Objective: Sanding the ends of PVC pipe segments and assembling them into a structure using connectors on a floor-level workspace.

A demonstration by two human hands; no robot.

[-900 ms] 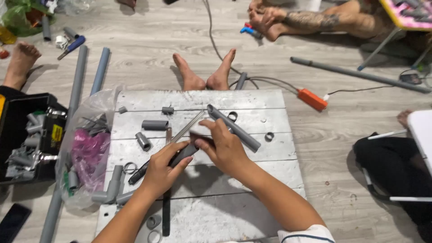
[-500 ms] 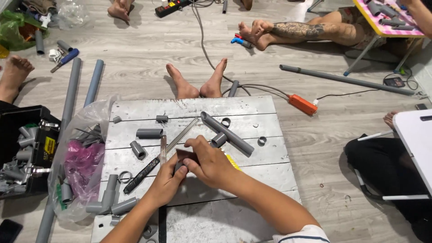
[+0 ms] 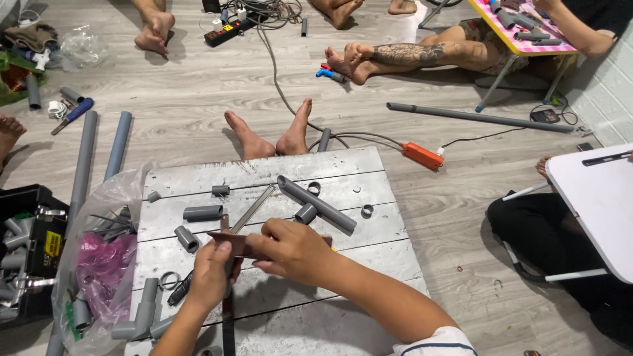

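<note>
Whereas earlier spread apart, both hands [image 3: 264,260] now together w/ pinching grip on brown strip [image 3: 232,242].

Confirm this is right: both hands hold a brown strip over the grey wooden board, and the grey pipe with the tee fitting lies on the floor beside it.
Not quite. The head view shows the grey pipe with the tee fitting lying on the grey wooden board, not the floor. Both the left hand and right hand do hold the brown strip.

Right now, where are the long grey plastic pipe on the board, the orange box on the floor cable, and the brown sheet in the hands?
long grey plastic pipe [image 3: 316,203], head view, mid-length.
orange box [image 3: 422,156], head view, top face.
brown sheet [image 3: 232,242], head view, middle between the hands.
</note>
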